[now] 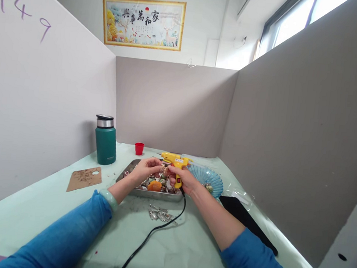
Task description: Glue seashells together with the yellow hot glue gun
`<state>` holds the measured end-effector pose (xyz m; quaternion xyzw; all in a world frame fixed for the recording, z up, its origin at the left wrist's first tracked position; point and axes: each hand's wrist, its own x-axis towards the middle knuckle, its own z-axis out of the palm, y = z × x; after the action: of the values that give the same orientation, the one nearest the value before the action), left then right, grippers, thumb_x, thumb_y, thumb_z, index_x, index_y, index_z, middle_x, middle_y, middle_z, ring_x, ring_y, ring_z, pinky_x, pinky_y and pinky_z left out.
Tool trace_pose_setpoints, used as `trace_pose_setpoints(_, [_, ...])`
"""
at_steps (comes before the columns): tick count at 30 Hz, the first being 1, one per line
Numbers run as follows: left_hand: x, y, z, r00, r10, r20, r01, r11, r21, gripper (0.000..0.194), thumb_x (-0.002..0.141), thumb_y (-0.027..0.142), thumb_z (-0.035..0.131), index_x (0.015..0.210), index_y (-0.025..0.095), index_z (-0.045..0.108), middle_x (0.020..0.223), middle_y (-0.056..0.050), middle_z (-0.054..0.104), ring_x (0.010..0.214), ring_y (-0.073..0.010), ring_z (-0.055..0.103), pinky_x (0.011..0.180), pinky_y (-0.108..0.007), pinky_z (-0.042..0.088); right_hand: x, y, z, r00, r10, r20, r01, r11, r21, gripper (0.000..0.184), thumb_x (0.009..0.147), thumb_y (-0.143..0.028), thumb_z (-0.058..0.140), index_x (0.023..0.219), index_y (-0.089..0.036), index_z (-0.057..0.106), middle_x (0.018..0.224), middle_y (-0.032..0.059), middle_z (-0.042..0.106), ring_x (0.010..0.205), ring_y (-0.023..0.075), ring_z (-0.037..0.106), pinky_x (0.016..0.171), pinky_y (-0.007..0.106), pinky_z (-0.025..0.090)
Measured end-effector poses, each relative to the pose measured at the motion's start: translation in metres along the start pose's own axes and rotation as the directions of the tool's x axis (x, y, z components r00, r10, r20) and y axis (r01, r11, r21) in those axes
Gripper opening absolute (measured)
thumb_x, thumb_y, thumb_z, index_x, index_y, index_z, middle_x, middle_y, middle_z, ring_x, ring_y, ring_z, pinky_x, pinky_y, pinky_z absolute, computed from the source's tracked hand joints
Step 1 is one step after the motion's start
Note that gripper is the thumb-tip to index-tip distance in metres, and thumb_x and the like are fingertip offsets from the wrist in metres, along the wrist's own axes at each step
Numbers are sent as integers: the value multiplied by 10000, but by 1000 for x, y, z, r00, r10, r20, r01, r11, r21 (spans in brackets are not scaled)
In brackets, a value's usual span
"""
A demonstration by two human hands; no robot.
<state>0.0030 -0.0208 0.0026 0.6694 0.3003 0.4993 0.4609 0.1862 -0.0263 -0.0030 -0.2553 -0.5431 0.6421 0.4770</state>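
Above a metal tray (155,195) of mixed small trinkets, my two hands meet. My left hand (146,169) is closed, its fingertips pinching a small pinkish, shiny ornament (163,169) whose exact kind is too small to tell. My right hand (189,181) is closed around the handle of a yellow hot glue gun (179,162), its nozzle pointing left. The right thumb and fingertips reach the ornament from the other side. An orange piece (155,186) stands out among the trinkets. In front of the tray lie several silvery metal clips (159,213).
A green bottle (105,145), red cup (139,148) and stained brown board (85,178) stand or lie at left and back. Right of the tray are a blue fluted plate (215,180) and a black flat object (248,223). The black cord (150,235) runs toward me. Grey partitions enclose the table.
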Motion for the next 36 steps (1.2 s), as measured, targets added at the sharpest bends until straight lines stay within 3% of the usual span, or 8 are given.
trace_pose_setpoints(12, [-3, 6, 8, 997, -56, -49, 56, 998, -10, 300, 620, 342, 794, 720, 136, 600, 608, 9, 602, 515, -94, 525, 535, -233, 419, 2, 3, -3, 999, -50, 17, 50, 999, -4, 279, 626, -295, 779, 775, -138, 603, 651, -3, 630, 384, 43, 452, 371, 188, 401])
trace_pose_setpoints(19, [-3, 2, 8, 991, -119, -63, 110, 984, -139, 300, 627, 333, 804, 766, 135, 625, 655, -10, 635, 532, -94, 551, 565, -240, 457, 2, 2, -1, 999, -9, -31, 10, 1000, 14, 296, 604, -281, 768, 792, -141, 587, 667, 14, 655, 385, 43, 457, 369, 177, 377])
trace_pose_setpoints(28, [-4, 0, 17, 966, -237, -102, 193, 926, -324, 321, 587, 282, 830, 717, 134, 577, 595, 7, 592, 489, -83, 535, 575, -268, 528, 6, 6, -2, 992, -99, -80, 98, 995, -9, 303, 572, -284, 783, 759, -140, 593, 588, -24, 606, 384, 43, 457, 363, 165, 362])
trace_pose_setpoints(36, [-4, -2, 19, 961, -269, -67, 228, 903, -363, 251, 633, 198, 792, 717, 134, 565, 633, -4, 613, 497, -89, 563, 576, -278, 547, 7, 8, -2, 985, -98, -142, 101, 995, 13, 316, 563, -265, 775, 781, -154, 576, 513, -50, 563, 382, 53, 455, 377, 169, 365])
